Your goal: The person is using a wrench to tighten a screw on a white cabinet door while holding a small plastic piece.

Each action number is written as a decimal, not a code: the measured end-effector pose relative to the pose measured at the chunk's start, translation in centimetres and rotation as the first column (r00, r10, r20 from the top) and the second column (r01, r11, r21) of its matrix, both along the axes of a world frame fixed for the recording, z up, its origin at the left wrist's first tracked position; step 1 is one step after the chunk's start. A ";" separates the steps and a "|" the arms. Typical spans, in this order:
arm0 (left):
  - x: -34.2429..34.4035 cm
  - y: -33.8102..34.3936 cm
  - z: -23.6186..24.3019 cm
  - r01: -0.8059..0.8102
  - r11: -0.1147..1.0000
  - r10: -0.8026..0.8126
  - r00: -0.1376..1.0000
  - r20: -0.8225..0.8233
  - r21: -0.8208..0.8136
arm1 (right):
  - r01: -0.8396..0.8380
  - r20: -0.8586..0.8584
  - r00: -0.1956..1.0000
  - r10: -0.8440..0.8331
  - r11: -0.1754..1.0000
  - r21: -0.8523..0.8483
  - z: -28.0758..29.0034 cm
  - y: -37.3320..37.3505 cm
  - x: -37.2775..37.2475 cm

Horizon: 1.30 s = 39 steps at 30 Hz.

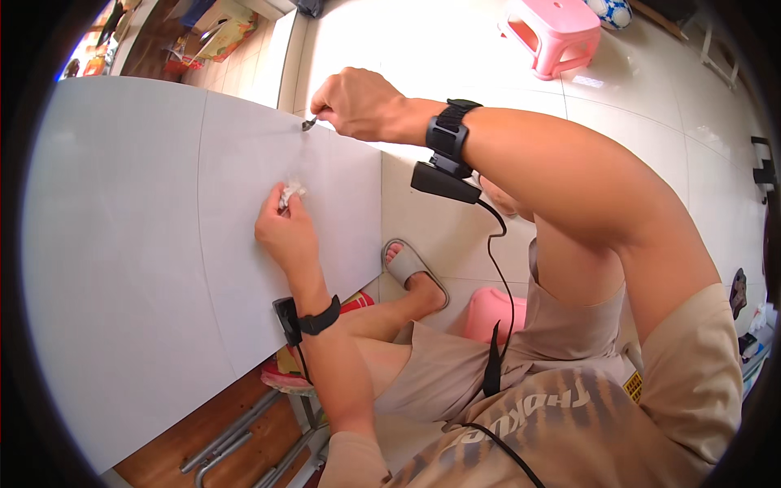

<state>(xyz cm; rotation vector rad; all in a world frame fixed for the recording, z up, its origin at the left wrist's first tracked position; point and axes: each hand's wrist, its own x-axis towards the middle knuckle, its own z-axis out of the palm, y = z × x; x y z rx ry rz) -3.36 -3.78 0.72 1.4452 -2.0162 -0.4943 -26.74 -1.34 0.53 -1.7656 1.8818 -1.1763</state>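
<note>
My left hand (286, 236) is closed in a pinch on a crumpled white tissue (292, 193), held at the white panelled surface (122, 244). Farther off, my right hand (358, 106) has its fingers curled round a small, shiny, dark metal piece (308, 124) with a rounded end, close to the far right edge of that surface. Most of the metal piece is hidden by the fingers, so its kind cannot be told. A faint greyish smudge lies on the surface between the two hands.
Pink plastic stool (557, 32) and blue-white ball (610, 11) stand on the tiled floor at the far right. A black cable (506, 276) hangs from the right wrist device (443, 180). Metal tubes (228, 439) lie below the surface's near edge; a slippered foot (413, 268) is beside it.
</note>
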 end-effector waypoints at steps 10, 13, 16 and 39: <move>-3.8 -2.6 0.7 0.250 0.882 -0.157 0.955 0.252 -0.399 | 0.013 -0.024 1.000 -0.013 1.000 -0.009 2.2 -0.3 1.3; -4.5 -5.0 0.6 0.473 0.742 -0.189 0.827 0.529 -0.475 | 0.001 0.004 1.000 -0.001 1.000 -0.030 2.7 -0.1 0.6; -4.7 -4.8 -0.3 0.654 0.675 -0.196 0.606 0.771 -0.342 | 0.007 0.017 1.000 -0.006 0.998 -0.065 2.7 0.4 -0.3; -3.3 11.7 -1.7 0.645 0.647 -0.718 0.695 0.040 0.406 | -0.515 -0.328 0.818 0.473 0.856 -0.050 2.5 3.0 6.1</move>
